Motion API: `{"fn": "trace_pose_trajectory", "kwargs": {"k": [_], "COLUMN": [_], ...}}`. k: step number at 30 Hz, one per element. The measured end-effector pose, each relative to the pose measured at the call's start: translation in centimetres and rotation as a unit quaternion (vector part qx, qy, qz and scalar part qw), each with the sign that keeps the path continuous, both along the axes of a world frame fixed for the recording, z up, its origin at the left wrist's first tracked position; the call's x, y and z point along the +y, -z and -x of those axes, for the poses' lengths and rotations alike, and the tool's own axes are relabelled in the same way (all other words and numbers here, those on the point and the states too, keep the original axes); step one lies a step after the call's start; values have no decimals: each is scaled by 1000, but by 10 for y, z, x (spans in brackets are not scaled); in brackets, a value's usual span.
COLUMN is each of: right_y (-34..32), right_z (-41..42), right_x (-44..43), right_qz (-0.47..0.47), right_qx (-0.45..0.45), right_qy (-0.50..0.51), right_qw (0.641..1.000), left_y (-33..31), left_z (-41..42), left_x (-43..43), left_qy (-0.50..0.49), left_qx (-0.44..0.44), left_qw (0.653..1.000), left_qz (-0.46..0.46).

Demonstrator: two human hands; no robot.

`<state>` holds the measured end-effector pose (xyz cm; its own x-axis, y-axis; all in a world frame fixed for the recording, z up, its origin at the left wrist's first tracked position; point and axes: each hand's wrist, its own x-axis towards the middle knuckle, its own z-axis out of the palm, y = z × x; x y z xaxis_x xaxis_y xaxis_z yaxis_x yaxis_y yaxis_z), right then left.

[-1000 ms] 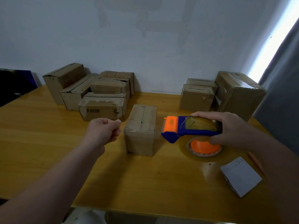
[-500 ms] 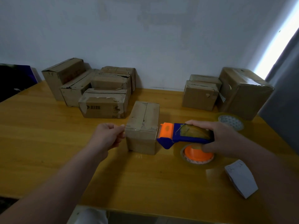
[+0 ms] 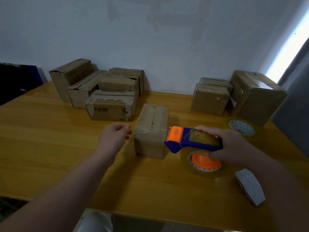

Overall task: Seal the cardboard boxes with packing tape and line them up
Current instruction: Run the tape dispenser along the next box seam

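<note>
A small cardboard box [image 3: 151,131] with its flaps down stands mid-table. My right hand [image 3: 232,146] grips a blue tape dispenser [image 3: 197,139] whose orange head touches the box's upper right edge. Its clear tape roll on an orange hub [image 3: 206,162] hangs just above the table. My left hand [image 3: 115,138] hovers at the box's left side near the top edge. Its fingers are curled and I see nothing in them.
Several cardboard boxes [image 3: 110,91] are piled at the back left by the wall, and more boxes [image 3: 209,99] [image 3: 254,96] stand at the back right. A spare tape roll [image 3: 242,128] and a white paper pad [image 3: 250,186] lie on the yellow wooden table [image 3: 50,139].
My right hand has carried the dispenser left until its head meets the box's right edge. My left hand has closed in on the box's left side.
</note>
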<state>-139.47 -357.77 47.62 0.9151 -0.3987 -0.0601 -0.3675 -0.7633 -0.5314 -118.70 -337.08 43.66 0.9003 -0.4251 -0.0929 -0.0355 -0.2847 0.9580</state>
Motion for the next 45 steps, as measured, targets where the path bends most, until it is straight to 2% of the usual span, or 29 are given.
{"fn": "trace_pose_trajectory", "kwargs": {"k": [2, 4, 8, 12, 13, 14, 16, 18, 19, 21, 22, 27, 33, 38, 45], "right_y": [2, 3, 4, 5, 5, 6, 6, 7, 7, 7, 7, 9, 8, 14, 12], "right_z": [0, -1, 0, 0, 0, 0, 0, 0, 0, 1, 1, 1, 3, 0, 5], "right_x": [0, 0, 2, 3, 3, 3, 2, 2, 2, 2, 2, 2, 7, 28, 41], "right_qz": [-3, -8, -18, -24, -26, -27, -30, -31, -31, -33, -34, -32, -35, -8, -13], "right_qx": [-4, -8, -13, -16, -14, -11, -7, -8, -9, -10, -11, -19, -24, -42, -22], "right_qy": [4, 7, 10, 17, 20, 23, 27, 29, 29, 29, 29, 29, 40, 46, 34], "right_qw": [1000, 1000, 1000, 999, 999, 999, 999, 999, 999, 999, 999, 999, 998, 998, 999], "left_y": [-4, -2, 9, 11, 8, 4, -6, -15, -16, -15, -14, -17, -18, -21, -22], "left_z": [9, 22, 35, 19, 18, 19, 25, 35, 40, 45, 48, 56, 57, 34, 22], "left_x": [-2, -4, -4, -1, 0, 1, 3, 0, -3, -13, -16, -28, -31, -19, -11], "left_qy": [-16, 5, 44, 63, 75, 92, 95, 121, 150, 196, 210, 259, 320, 349, 369], "left_qx": [15, 14, -9, 98, 93, 58, -98, -263, -314, -363, -379, -433, -448, -417, -402], "left_qw": [997, 996, 997, 993, 993, 993, 983, 927, 891, 835, 819, 774, 756, 792, 800], "left_qz": [68, 91, 65, 16, -4, -35, -125, -237, -293, -363, -376, -383, -354, -277, -251]}}
